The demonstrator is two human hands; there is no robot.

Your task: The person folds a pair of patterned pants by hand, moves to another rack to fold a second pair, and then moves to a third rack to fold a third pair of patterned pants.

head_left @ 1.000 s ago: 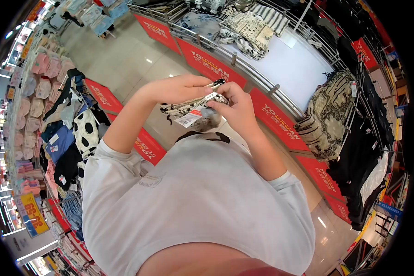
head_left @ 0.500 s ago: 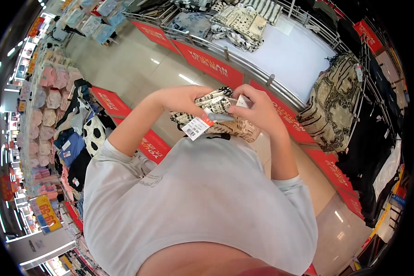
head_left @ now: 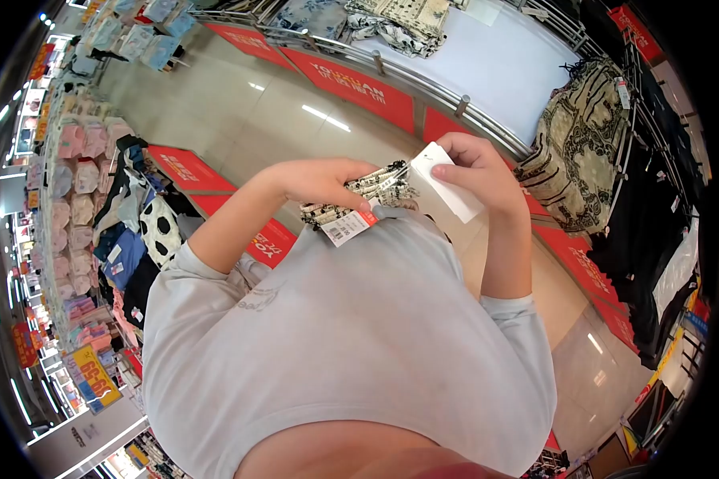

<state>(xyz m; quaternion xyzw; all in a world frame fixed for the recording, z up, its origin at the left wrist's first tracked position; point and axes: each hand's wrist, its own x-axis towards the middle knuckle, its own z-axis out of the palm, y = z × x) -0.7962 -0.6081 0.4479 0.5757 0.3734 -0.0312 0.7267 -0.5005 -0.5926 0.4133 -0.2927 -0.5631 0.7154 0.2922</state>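
Note:
My left hand is closed on a folded garment in a cream and black pattern, held just in front of my grey shirt. A price tag with a barcode and an orange-red end lies over the garment's near side, by my left thumb. My right hand pinches a white paper tag between thumb and fingers, to the right of the garment. The tag's blank side faces up. The garment's lower part is hidden behind my shirt.
Ahead stands a white display table with a metal rail, red sign panels and folded patterned clothes. A patterned garment and black clothes hang at right. To the left are a clothes bin and pink packaged goods.
My right hand has moved right and slightly up, away from the garment, and the white tag in it now shows broadly. My left hand still grips the garment, now slightly lower.

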